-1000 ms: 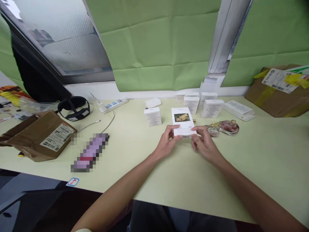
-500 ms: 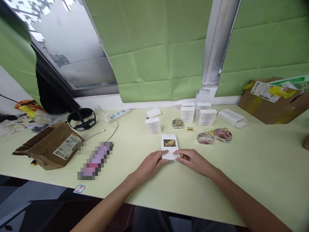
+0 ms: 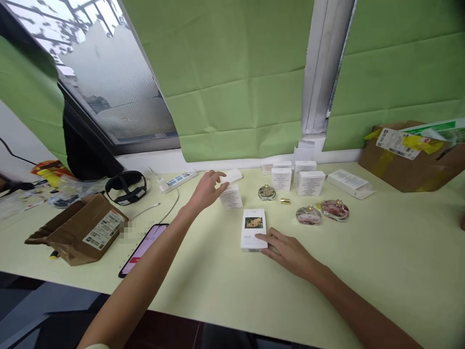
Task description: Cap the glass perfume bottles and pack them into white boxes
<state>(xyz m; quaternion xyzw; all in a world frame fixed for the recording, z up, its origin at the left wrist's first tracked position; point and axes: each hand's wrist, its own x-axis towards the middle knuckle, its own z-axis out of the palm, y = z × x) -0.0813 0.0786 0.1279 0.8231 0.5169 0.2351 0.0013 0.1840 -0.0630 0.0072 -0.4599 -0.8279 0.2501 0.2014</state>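
Packaging (image 3: pixel 434 127) pokes from a cardboard box (image 3: pixel 392 169) near the table's (image 3: pixel 363 295) far edge, left hand (image 3: pixel 208 190) spread apart, right hand (image 3: pixel 286 248) resting unclamped on a white box (image 3: pixel 253 233).

Reads bright; takes diffuse daylight from the window (image 3: pixel 119 87) behind and left of the flower-print box (image 3: pixel 252 230), washing out near white high up. Shows soft shadow on the table (image 3: pixel 381 252) left of the box; stretches wide-angle far from it; pixelates slightly well left.
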